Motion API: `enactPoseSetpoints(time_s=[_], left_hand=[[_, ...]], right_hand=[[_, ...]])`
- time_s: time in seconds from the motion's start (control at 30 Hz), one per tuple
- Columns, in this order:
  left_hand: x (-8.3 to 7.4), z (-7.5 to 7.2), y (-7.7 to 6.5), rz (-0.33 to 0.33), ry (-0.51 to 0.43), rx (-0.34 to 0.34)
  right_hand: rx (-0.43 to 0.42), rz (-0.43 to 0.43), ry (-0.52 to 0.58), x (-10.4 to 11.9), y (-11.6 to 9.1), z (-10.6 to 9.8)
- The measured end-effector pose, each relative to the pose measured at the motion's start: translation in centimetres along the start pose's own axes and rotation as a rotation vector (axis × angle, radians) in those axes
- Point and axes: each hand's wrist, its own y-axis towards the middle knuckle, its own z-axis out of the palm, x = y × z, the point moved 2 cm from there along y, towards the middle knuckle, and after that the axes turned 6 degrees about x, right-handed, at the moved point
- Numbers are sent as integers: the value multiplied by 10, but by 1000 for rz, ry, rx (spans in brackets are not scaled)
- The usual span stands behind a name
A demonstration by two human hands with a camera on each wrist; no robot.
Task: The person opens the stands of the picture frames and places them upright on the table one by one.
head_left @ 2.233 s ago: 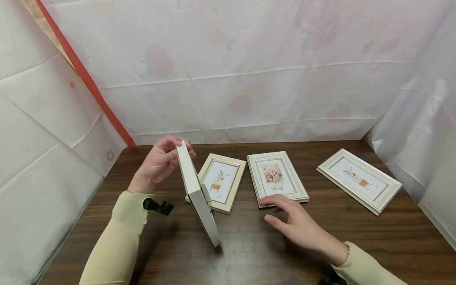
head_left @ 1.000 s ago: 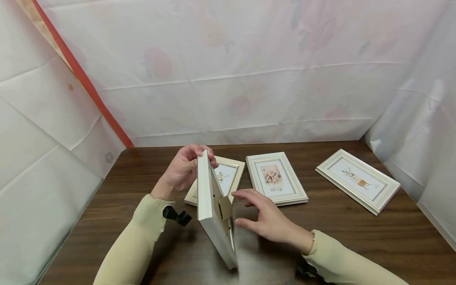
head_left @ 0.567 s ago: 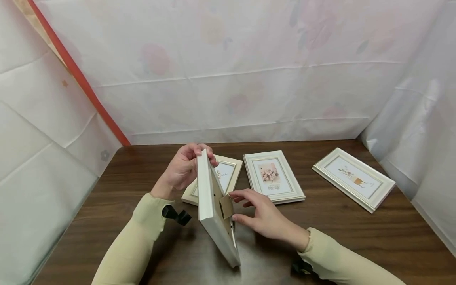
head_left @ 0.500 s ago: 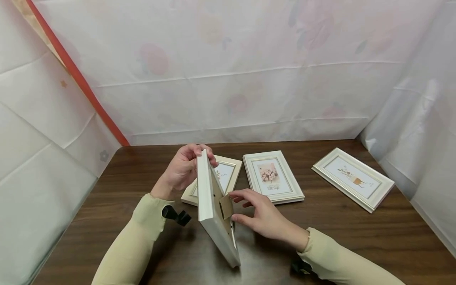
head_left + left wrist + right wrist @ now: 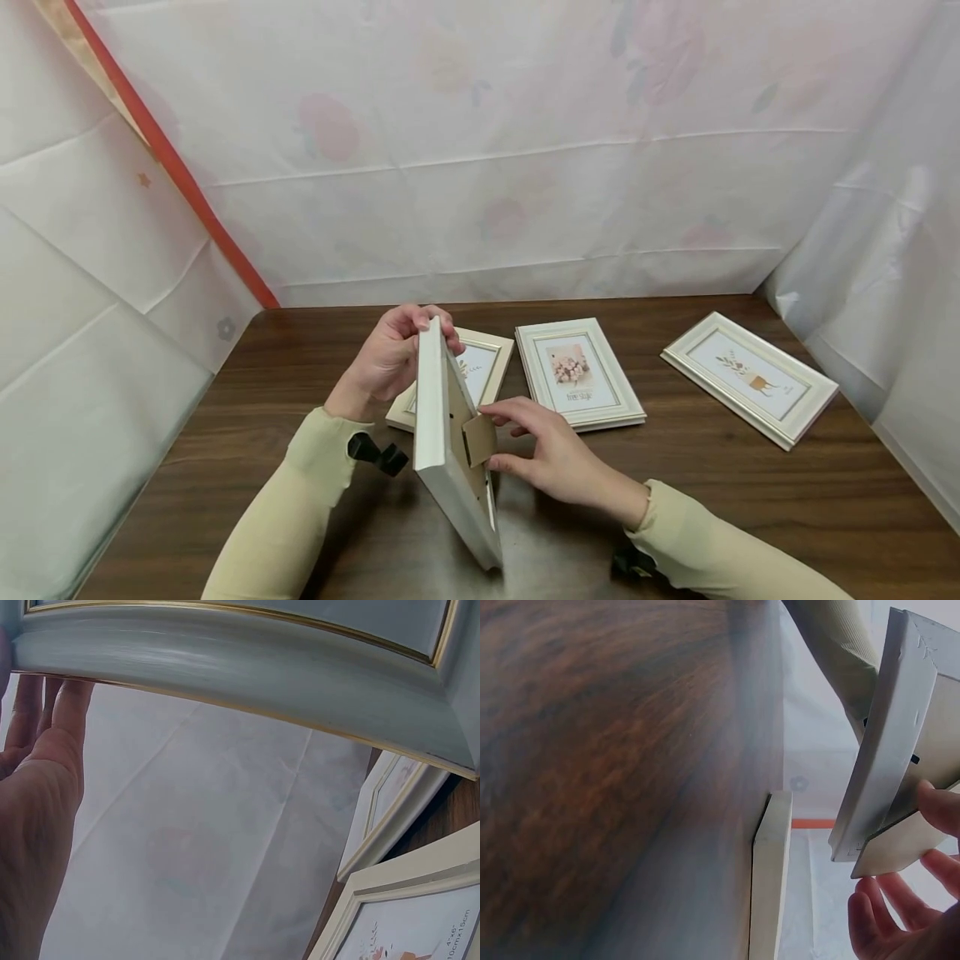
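Observation:
My left hand [image 5: 386, 358] grips the top end of a white picture frame [image 5: 442, 450], thumb on one side and fingers on the other. The frame is held on end, tilted, its lower corner close to the table. Its brown back faces right, and an easel stand [image 5: 479, 439] juts out from it. My right hand [image 5: 558, 458] pinches this stand by its edges between thumb and fingers; the right wrist view shows the stand [image 5: 896, 844] angled away from the backing. In the left wrist view, the frame's gold-lined front [image 5: 225, 664] crosses the top, left fingers behind it.
A cream frame [image 5: 491, 387] lies partly hidden behind the held one. To its right lie a frame with a flower picture [image 5: 577, 375] and, farther right, another white frame [image 5: 750, 379]. White cloth [image 5: 480, 167] hangs around the brown wooden table [image 5: 720, 517].
The held frame has moved right and turned to show more of its back. My right hand has come left onto the stand, which lately swings slightly farther out.

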Motion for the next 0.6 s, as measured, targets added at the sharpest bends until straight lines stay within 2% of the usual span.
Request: enactPoseSetpoints(time_s=[0.27, 0.6], left_hand=[[-5, -4, -4, -9, -3, 13], [-7, -4, -10, -95, 16, -21]], right_hand=[[-27, -5, -33, 0, -1, -6], [-64, 66, -59, 0, -12, -14]])
